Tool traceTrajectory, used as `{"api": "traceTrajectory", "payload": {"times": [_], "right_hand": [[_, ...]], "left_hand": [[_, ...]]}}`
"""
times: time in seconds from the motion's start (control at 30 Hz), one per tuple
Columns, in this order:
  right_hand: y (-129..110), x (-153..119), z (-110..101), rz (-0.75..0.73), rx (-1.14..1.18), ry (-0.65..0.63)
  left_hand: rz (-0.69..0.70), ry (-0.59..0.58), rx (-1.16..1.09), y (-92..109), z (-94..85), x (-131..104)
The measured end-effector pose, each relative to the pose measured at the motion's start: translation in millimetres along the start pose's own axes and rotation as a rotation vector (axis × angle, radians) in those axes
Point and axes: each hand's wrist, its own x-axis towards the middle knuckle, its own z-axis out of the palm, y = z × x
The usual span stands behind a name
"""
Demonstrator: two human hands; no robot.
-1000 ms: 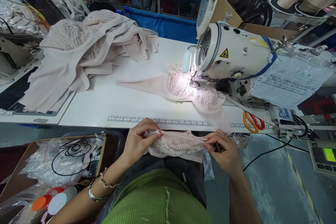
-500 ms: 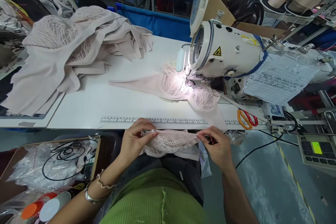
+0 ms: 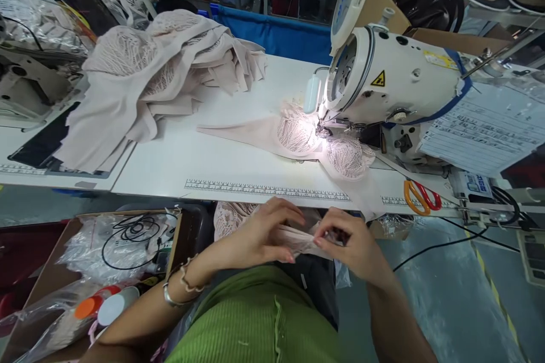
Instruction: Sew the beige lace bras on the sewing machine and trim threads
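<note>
A pale pink lace bra (image 3: 234, 220) lies across my lap at the table's front edge, partly covered by my hands. My left hand (image 3: 266, 235) curls over its fabric, with the thumb below and the fingers above. The edge of the same bra is pinched between thumb and fingers of my right hand (image 3: 347, 238). On the table another lace bra (image 3: 298, 133) lies spread out, its middle under the lit needle area of the white sewing machine (image 3: 383, 76).
A heap of pale pink bras (image 3: 128, 85) covers the table's left part. Orange and red-handled scissors (image 3: 419, 197) lie by the printed ruler (image 3: 264, 189) at the front edge. Below left stands a carton (image 3: 176, 238) with plastic bags, a cable and bottles.
My left hand has slid right along the bra, closer to my right hand. The stretched edge is now bunched between them, and more lace shows at the left. The view has shifted left.
</note>
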Motion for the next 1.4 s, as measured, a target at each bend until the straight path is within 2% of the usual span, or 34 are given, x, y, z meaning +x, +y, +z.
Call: {"api": "traceTrajectory", "payload": {"times": [0.1, 0.17, 0.37, 0.53, 0.63, 0.8, 1.1, 1.27, 1.4], "right_hand": [[1.0, 2.2, 16.8, -0.043, -0.068, -0.004], [8.1, -0.6, 20.0, -0.055, -0.071, 0.004], [31.3, -10.5, 11.9, -0.058, 0.032, -0.008], [31.5, -4.0, 5.6, -0.158, 0.032, -0.009], [30.0, -2.5, 4.5, -0.115, 0.094, 0.037], [29.5, -4.6, 12.0, -0.001, 0.254, 0.132], [30.2, -3.7, 27.8, 0.009, 0.353, 0.335], [26.0, -5.5, 33.8, 0.026, 0.404, 0.340], [23.8, -6.4, 39.2, 0.050, 0.363, 0.322]], "left_hand": [[0.070, 0.028, -0.005, 5.8, 20.0, 9.3], [0.082, 0.057, -0.036, 5.4, 26.8, 12.1], [-0.012, 0.060, -0.092, -0.2, 18.4, 13.1], [-0.029, 0.060, -0.116, -1.2, 14.9, 16.3], [-0.058, 0.043, -0.203, -1.7, 16.5, 16.3], [-0.185, 0.003, -0.282, -0.1, 19.6, 13.4], [-0.207, -0.001, -0.277, 0.7, 22.5, 12.3], [-0.330, 0.075, -0.394, 7.9, 26.2, 17.9], [-0.399, 0.118, -0.328, 11.8, 33.1, 23.9]]}}
